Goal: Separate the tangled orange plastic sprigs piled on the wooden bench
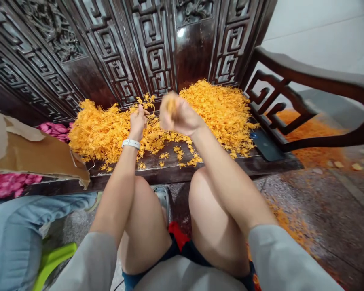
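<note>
My left hand (138,122), with a white band at the wrist, is closed at the edge of the left heap of orange flower pieces (98,131). Between its fingers is a sprig of orange flowers (147,100), its small heads spreading above the fingertips. My right hand (180,114) is raised in front of the right heap of orange flower pieces (220,115). It is smeared by motion, but its fingers curl round orange flower pieces (171,106). Several loose flower pieces (178,152) lie on the dark wooden bench (151,171) between the heaps.
Behind the bench rises its carved back (194,52), with a curved armrest (315,76) at right. A dark phone (267,143) lies by the right heap. At left are a cardboard box (39,149), pink flowers (15,184) and another person's jeans leg (15,238). Orange pieces (294,226) litter the floor.
</note>
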Tool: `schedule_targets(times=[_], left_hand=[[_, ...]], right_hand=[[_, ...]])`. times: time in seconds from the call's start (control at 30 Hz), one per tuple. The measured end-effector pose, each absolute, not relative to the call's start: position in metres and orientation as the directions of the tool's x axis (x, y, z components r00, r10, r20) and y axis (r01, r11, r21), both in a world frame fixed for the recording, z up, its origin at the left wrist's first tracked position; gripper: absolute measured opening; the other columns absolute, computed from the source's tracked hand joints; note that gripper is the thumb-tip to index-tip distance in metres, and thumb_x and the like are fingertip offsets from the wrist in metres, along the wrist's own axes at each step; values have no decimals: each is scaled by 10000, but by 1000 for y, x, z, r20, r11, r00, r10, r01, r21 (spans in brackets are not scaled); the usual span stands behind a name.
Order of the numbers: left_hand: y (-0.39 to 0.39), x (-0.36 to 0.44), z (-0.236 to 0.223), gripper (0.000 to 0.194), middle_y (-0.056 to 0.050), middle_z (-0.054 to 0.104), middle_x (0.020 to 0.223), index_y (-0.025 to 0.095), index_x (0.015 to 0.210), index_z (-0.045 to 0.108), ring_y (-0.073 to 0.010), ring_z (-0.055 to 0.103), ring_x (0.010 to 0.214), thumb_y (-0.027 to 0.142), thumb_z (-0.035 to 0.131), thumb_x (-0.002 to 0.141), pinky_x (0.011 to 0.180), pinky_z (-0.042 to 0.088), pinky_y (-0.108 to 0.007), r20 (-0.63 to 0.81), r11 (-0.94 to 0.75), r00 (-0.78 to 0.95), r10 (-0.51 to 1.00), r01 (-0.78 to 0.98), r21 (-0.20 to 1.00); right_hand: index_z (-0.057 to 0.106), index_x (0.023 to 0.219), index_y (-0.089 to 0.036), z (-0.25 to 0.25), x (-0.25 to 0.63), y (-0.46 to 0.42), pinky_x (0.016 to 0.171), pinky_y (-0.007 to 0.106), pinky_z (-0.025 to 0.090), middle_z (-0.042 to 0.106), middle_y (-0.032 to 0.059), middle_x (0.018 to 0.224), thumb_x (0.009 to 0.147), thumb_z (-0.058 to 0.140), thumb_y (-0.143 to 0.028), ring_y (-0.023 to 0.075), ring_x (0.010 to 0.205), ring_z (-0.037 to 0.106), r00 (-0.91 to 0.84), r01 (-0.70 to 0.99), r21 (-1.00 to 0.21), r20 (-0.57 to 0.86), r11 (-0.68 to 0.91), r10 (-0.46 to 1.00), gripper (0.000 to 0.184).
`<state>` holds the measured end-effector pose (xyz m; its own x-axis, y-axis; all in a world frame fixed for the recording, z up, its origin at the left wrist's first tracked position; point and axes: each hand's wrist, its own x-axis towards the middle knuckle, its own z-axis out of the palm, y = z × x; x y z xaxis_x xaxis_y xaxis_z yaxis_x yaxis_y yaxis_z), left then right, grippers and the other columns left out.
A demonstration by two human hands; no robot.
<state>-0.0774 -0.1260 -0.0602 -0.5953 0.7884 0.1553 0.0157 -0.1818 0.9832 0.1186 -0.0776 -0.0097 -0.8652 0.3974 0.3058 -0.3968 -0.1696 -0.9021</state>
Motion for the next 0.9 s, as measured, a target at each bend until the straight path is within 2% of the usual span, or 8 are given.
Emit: schedule_targets(times=[0.03, 0.1, 0.27, 0.47, 0.57, 0.73, 0.83, 0.9], left_hand=[[-128, -76, -57, 570, 60, 329, 444, 218, 696, 595, -88, 237, 387, 697, 560, 1003, 408, 182, -257, 151, -182, -612, 776, 13, 983], [-131, -70, -53, 594, 50, 358, 473, 219, 732, 617, -92, 268, 400, 752, 537, 982, 413, 198, -256, 151, -174, -617, 772, 23, 984], [-135, -45, -52, 727, -4, 478, 627, 218, 858, 660, -118, 452, 516, 928, 505, 838, 485, 325, -270, 43, -30, -359, 932, 41, 999], [-143, -39, -47, 963, -26, 438, 684, 216, 867, 669, -144, 426, 572, 1043, 204, 701, 551, 347, -306, 40, -48, -319, 947, -15, 999], [-145, -39, -46, 939, -44, 461, 682, 223, 848, 665, -186, 485, 625, 1027, 193, 743, 577, 385, -327, 83, -86, -289, 954, 0, 996], [-145, -44, -53, 561, -31, 514, 719, 208, 769, 658, -161, 457, 645, 720, 570, 981, 590, 377, -295, 164, -130, -377, 912, 116, 985], [-147, -50, -54, 163, -13, 561, 736, 209, 816, 713, -143, 468, 661, 322, 797, 899, 602, 390, -272, 222, -143, -465, 857, 199, 969], [-149, -53, -54, 77, -11, 587, 745, 212, 846, 739, -133, 496, 671, 246, 801, 874, 618, 420, -266, 218, -153, -494, 842, 168, 974]], right_hand=[[596, 829, -197, -20, 120, -65, 591, 208, 448, 598, -11, 685, 929, 705, -650, 106, 645, 527, -761, -404, -878, 167, -256, 627, 477], [592, 864, -194, -41, 122, -43, 505, 196, 384, 604, 4, 694, 1038, 553, -592, 98, 578, 464, -551, -379, -841, -130, -386, 825, 436], [604, 841, -174, -63, 119, -32, 432, 214, 219, 575, 19, 630, 1043, 561, -269, 96, 477, 351, -414, -172, -854, -389, -490, 823, 227], [667, 827, -174, -28, 111, -62, 447, 242, 283, 628, 45, 692, 1024, 607, -564, 97, 517, 437, -666, -232, -937, -43, -262, 745, 440], [676, 876, -186, -19, 108, -77, 460, 258, 335, 677, 55, 735, 942, 717, -633, 116, 530, 506, -756, -157, -983, 61, -91, 652, 453], [601, 774, -188, -28, 97, -80, 467, 239, 367, 664, 13, 674, 924, 814, -453, 100, 509, 521, -703, -109, -989, 150, 103, 695, 372], [590, 764, -191, -36, 95, -71, 462, 242, 367, 653, 5, 670, 1010, 714, -328, 92, 493, 502, -615, -137, -987, 155, 88, 774, 308], [585, 786, -196, -39, 96, -65, 464, 244, 373, 669, 11, 710, 1033, 670, -294, 87, 500, 500, -555, -156, -986, 140, 63, 820, 279]])
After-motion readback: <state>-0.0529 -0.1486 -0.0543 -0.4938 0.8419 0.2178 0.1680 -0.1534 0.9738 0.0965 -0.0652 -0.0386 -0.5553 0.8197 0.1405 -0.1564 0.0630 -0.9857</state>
